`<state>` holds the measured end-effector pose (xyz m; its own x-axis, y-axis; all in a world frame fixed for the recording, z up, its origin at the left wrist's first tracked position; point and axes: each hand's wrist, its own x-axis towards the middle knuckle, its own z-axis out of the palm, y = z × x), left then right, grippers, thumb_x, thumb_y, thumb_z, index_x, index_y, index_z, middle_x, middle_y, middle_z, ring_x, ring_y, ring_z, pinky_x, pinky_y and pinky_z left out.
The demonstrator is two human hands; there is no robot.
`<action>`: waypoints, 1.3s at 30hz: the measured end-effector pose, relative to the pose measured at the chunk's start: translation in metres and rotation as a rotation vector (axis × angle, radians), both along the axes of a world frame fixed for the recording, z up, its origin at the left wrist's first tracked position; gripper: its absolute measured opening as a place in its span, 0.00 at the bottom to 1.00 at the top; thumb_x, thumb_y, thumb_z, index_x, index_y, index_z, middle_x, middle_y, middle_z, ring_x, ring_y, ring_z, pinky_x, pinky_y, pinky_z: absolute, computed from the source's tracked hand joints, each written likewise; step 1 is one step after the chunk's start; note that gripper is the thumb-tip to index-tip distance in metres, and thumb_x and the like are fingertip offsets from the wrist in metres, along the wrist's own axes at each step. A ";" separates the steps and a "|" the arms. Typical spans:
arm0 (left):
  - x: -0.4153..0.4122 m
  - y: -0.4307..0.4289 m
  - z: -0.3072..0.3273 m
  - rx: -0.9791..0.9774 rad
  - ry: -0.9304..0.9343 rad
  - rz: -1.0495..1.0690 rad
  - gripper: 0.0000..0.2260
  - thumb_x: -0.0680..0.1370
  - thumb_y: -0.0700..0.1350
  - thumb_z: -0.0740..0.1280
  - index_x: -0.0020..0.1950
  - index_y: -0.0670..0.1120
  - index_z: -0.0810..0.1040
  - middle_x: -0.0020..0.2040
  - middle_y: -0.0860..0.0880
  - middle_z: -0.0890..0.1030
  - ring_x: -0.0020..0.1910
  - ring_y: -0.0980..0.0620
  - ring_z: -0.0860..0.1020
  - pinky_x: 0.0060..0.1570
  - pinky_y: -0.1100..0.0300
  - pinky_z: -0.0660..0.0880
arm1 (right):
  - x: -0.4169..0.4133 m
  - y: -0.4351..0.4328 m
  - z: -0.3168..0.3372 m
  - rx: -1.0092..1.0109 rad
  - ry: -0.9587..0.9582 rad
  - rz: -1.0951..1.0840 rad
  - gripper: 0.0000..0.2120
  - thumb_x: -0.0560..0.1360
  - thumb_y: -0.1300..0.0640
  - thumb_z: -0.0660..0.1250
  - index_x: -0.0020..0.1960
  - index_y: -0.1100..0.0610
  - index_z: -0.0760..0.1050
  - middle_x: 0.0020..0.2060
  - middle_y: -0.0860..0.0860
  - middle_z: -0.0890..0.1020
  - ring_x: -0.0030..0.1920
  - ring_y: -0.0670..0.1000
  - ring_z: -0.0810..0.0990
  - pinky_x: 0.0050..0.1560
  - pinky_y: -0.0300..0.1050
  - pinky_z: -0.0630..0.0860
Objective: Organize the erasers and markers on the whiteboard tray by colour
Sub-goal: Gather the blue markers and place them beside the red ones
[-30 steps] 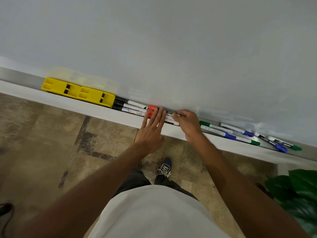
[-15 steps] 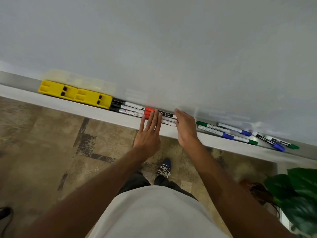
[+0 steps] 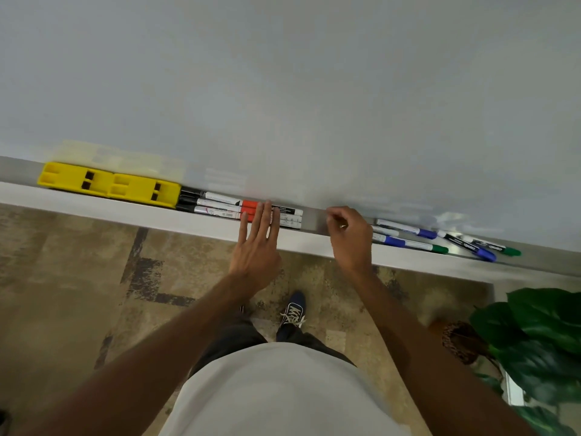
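Two yellow erasers lie end to end at the left of the whiteboard tray. Beside them sit black-capped markers, then red-capped markers butted against them. My left hand rests flat, fingers extended over the red markers. My right hand hovers over a bare stretch of tray with fingers curled, holding nothing visible. Right of it lie mixed blue markers and green markers, some crossing each other.
The whiteboard rises behind the tray. A potted plant stands at the lower right near the tray's end. Patterned carpet and my shoe are below.
My right hand has left the end of the red markers and shifted right toward the blue and green ones, fingers curling. My left hand stays on the red markers.
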<state>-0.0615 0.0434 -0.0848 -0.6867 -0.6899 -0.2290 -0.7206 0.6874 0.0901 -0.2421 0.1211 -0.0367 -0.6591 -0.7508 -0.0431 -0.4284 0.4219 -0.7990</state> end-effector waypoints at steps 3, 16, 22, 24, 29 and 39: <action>-0.008 0.003 0.006 0.045 0.048 -0.014 0.40 0.79 0.50 0.60 0.80 0.42 0.35 0.79 0.40 0.32 0.77 0.43 0.29 0.77 0.42 0.39 | -0.029 0.017 -0.003 0.134 0.271 0.090 0.07 0.76 0.65 0.69 0.53 0.60 0.80 0.49 0.55 0.82 0.48 0.52 0.80 0.50 0.41 0.77; -0.039 0.034 0.029 0.217 0.404 0.062 0.31 0.80 0.43 0.65 0.80 0.42 0.56 0.82 0.41 0.47 0.81 0.43 0.46 0.76 0.48 0.54 | -0.067 0.034 -0.007 0.338 0.702 0.514 0.14 0.63 0.73 0.70 0.48 0.64 0.80 0.46 0.59 0.81 0.50 0.61 0.77 0.49 0.54 0.74; -0.061 0.053 0.047 0.808 0.823 0.438 0.25 0.78 0.39 0.68 0.74 0.48 0.67 0.70 0.50 0.72 0.68 0.53 0.72 0.68 0.53 0.73 | -0.040 0.034 0.002 0.110 0.685 0.498 0.13 0.67 0.70 0.71 0.49 0.61 0.77 0.46 0.55 0.79 0.49 0.56 0.75 0.48 0.51 0.73; -0.067 0.056 0.051 0.922 0.839 0.463 0.23 0.78 0.39 0.68 0.72 0.51 0.69 0.68 0.54 0.75 0.68 0.57 0.73 0.67 0.53 0.73 | -0.031 0.032 0.008 0.006 0.576 0.449 0.08 0.72 0.67 0.71 0.50 0.60 0.77 0.45 0.54 0.78 0.48 0.55 0.74 0.48 0.48 0.73; -0.074 0.060 0.058 0.991 0.872 0.402 0.16 0.79 0.37 0.66 0.67 0.46 0.75 0.59 0.56 0.82 0.61 0.59 0.79 0.55 0.63 0.78 | -0.013 0.026 0.027 -0.125 0.094 0.293 0.03 0.79 0.58 0.66 0.50 0.58 0.74 0.45 0.51 0.78 0.44 0.50 0.76 0.43 0.44 0.76; -0.063 0.051 0.069 1.164 0.957 0.661 0.12 0.82 0.41 0.64 0.64 0.36 0.73 0.54 0.39 0.85 0.49 0.44 0.86 0.48 0.54 0.83 | -0.044 0.032 0.007 0.063 0.114 0.135 0.03 0.79 0.58 0.65 0.51 0.55 0.76 0.45 0.49 0.80 0.42 0.47 0.79 0.43 0.39 0.76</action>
<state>-0.1243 0.0941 -0.0157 -0.5493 -0.6741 -0.4938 -0.2258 -0.4493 0.8644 -0.2857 0.1536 -0.0292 -0.5555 -0.8312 -0.0236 -0.5706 0.4016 -0.7163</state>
